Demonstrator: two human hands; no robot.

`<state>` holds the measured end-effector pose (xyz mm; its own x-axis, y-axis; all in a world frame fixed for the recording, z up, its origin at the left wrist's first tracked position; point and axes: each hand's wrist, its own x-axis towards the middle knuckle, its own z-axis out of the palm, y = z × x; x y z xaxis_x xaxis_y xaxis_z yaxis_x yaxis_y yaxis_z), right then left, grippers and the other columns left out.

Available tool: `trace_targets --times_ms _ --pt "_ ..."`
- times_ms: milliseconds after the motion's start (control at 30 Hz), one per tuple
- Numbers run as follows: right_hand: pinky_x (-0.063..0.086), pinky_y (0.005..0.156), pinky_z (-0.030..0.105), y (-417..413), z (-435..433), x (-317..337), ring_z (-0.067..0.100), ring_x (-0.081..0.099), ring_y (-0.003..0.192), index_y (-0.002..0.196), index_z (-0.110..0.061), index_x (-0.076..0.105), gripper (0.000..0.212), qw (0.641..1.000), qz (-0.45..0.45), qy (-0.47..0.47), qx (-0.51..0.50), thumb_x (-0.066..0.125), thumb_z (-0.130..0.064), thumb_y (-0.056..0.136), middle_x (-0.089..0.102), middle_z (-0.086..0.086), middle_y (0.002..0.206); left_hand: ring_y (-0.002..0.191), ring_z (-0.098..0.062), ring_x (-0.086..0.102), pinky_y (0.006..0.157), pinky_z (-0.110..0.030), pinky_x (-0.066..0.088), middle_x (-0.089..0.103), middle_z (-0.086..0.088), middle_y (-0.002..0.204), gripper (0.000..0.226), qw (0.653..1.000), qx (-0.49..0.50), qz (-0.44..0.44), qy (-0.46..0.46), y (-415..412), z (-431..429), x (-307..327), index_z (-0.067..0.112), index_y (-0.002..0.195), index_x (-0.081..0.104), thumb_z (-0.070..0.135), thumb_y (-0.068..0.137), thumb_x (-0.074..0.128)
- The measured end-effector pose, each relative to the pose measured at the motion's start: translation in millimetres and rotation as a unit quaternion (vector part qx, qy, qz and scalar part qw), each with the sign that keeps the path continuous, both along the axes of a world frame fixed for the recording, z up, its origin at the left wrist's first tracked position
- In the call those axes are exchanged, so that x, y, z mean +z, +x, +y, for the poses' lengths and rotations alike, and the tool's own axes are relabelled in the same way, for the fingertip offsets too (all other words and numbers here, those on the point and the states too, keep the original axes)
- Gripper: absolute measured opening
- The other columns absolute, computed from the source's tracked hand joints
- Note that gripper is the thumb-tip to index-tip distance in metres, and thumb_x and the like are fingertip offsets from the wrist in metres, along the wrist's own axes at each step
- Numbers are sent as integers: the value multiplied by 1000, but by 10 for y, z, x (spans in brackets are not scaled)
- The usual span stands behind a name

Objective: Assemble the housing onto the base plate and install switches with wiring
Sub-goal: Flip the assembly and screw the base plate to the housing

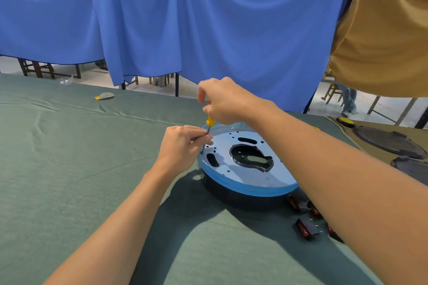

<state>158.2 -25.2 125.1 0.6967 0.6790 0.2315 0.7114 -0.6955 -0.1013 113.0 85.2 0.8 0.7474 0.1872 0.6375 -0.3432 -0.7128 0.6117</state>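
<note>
Fastening stage, by the look of it. One base plate (250, 176), round, pale metal under blue film, sits on top of one black housing (243, 201) near the middle of the green-clothed surface (69, 157). One screwdriver (210, 122), yellow handle, stands nearly upright at the plate's left rim, its tip at a small hole; a screw head is too small to make out. Right hand (228, 102) curls round the handle from above. Left hand (183, 146) pinches the shaft low down between thumb and fingertips, steadying it. Judgement: housing and plate are mated and screwing is under way, but how many screws are in cannot be told. Switches (305, 229) not installed: at least four red-and-black rocker switches lie loose on the surface just right of the housing, partly hidden under the right forearm, so the count may be higher. No wiring visible. Likely left to do: remaining screws, all switches, all wiring. Off to the right, two dark round plates (389, 143) on a tan cloth, well apart from the work.
</note>
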Motion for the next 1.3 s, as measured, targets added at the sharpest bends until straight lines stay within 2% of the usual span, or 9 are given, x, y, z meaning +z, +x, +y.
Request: trace_targets --times_ms 200,300,400,533,767,900,1000,1133,1300 --pt "36 67 39 -33 13 -123 31 42 82 97 -11 49 10 990 -129 -20 -51 53 -20 96 28 2 74 74 -12 68 76 -28 54 72 4 79 11 997 26 -48 -46 -30 -18 -53 11 83 80 18 75 81" --pt "41 69 40 -72 9 -68 31 46 84 95 -11 46 28 997 -69 -21 -37 56 -37 95 43 4 85 74 -12 68 76 -24 53 75 0 80 6 998 23 -37 -53 -13 -13 -41 10 83 80 12 77 79" --pt "51 75 42 -61 0 26 32 55 99 108 -11 50 21 999 17 -3 29 56 -17 89 53 8 103 77 -10 68 74 -24 52 75 1 82 7 997 13 -15 -71 -2 7 -70 10 84 80 11 84 72" --pt "46 64 35 -19 10 25 30 54 99 93 -16 54 7 1000 -18 8 8 58 -17 89 50 7 98 81 -10 69 77 -33 55 75 4 85 12 998 4 -8 -69 -16 -12 -76 11 91 79 17 88 69" --pt "34 60 34 -57 83 -33 21 41 64 68 -21 34 39 996 -74 -3 -46 58 -42 91 37 -1 75 73 -9 70 74 -32 56 74 10 71 6 990 2 12 -139 8 -15 -61 15 83 80 17 83 74" --pt "51 72 41 -65 120 45 28 57 91 92 -21 54 9 999 -8 -24 22 58 -17 85 52 5 101 81 -15 70 74 -30 53 75 5 79 13 993 -8 34 -116 18 34 -67 14 82 80 18 89 69" --pt "50 67 38 -83 136 18 27 53 82 71 -23 46 21 999 -33 5 12 59 -14 85 45 3 85 85 -7 66 73 -19 49 74 5 88 19 995 -23 38 -85 12 24 -70 14 89 79 20 94 62" --pt "34 61 36 -62 114 -54 31 40 77 65 -20 27 40 996 -79 16 -38 56 -27 92 30 1 72 71 5 64 64 -17 49 71 12 78 16 996 1 6 -84 -8 -65 -75 13 92 78 21 92 65" --pt "43 66 37 -79 109 -19 30 49 86 82 -17 43 22 998 -28 -38 -29 55 -32 91 42 2 84 50 2 53 52 -9 36 69 12 65 13 993 13 2 -114 1 -64 -86 10 86 79 17 89 68"
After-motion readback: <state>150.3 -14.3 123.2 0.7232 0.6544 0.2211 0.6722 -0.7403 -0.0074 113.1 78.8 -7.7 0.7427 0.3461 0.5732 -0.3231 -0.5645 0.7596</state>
